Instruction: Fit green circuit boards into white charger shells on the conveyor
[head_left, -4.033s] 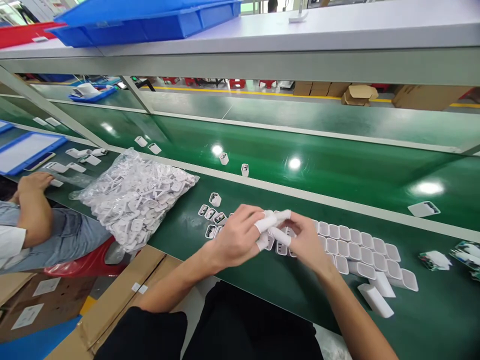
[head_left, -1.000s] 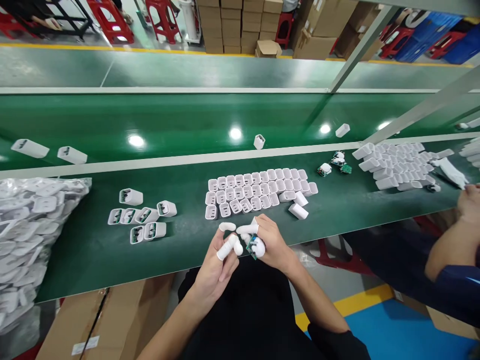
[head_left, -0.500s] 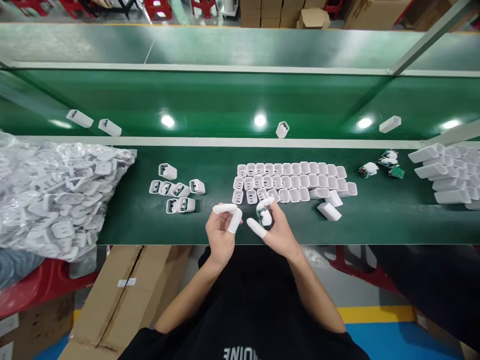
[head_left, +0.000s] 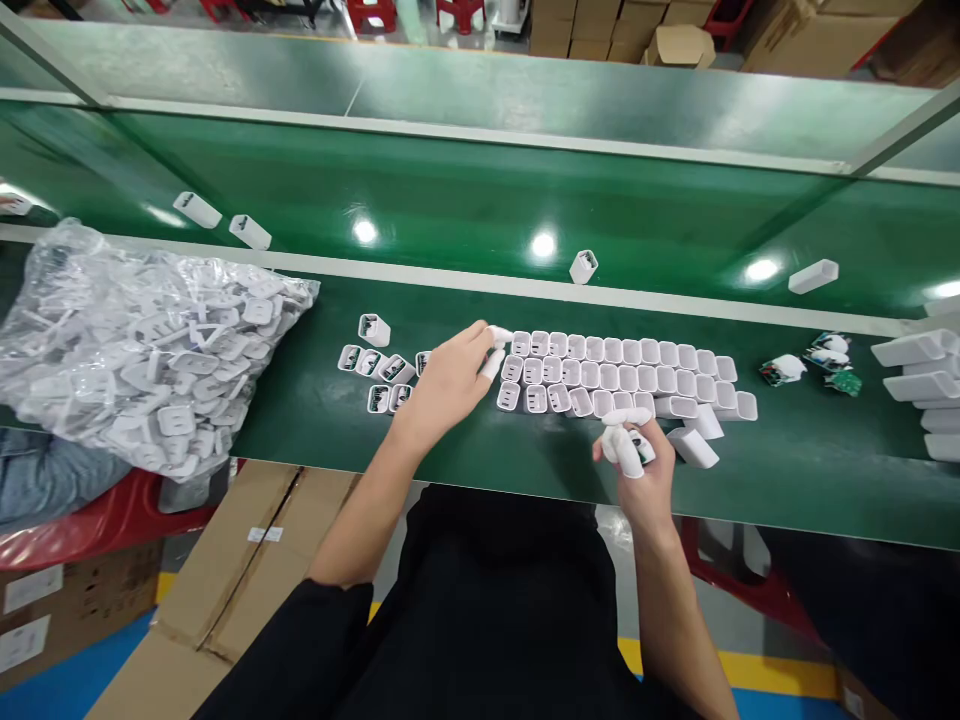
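Right hand (head_left: 637,465) pinches a small circuit board (head_left: 639,447); left hand (head_left: 450,380), fingers loosely spread, reaches the shell rows (head_left: 615,375). Best lift one end shell cleanly.

From my remote seat, my left hand (head_left: 450,380) reaches, fingers spread, to the left end of the block of empty white charger shells (head_left: 622,375) on the green bench (head_left: 525,455). My right hand (head_left: 637,460), just in front of that block, pinches a small circuit board module (head_left: 640,447) in white finger cots. Left of the block lie filled charger shells (head_left: 379,375), then a clear bag of white plug parts (head_left: 142,350); spare modules (head_left: 810,362) sit to its right.
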